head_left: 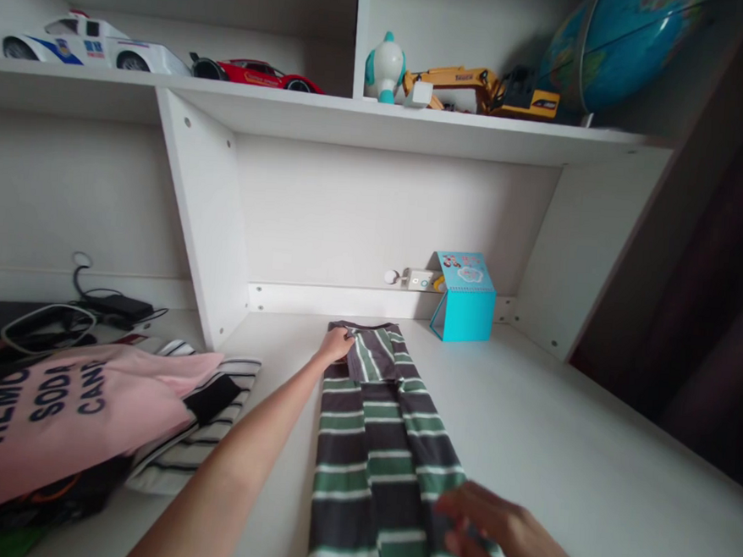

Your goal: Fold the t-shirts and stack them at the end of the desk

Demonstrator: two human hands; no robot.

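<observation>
A striped shirt point(388, 449) in green, dark grey and white lies on the white desk, folded into a long narrow strip that runs away from me. At its far end my left hand point(339, 344) is closed, its fingers pinching the cloth by the left edge next to a folded-over flap. Down at the near right edge of the shirt is my right hand point(498, 525), slightly blurred. Its fingers are bent and apart over the cloth; whether they touch it I cannot tell.
Left of the shirt lies a pile of clothes with a pink garment point(83, 403) on top. Behind it are a black power adapter point(118, 305) and cables. A blue desk calendar point(469, 315) stands at the back. Overhead, the shelf point(420, 129) holds toy vehicles and a globe point(616, 50).
</observation>
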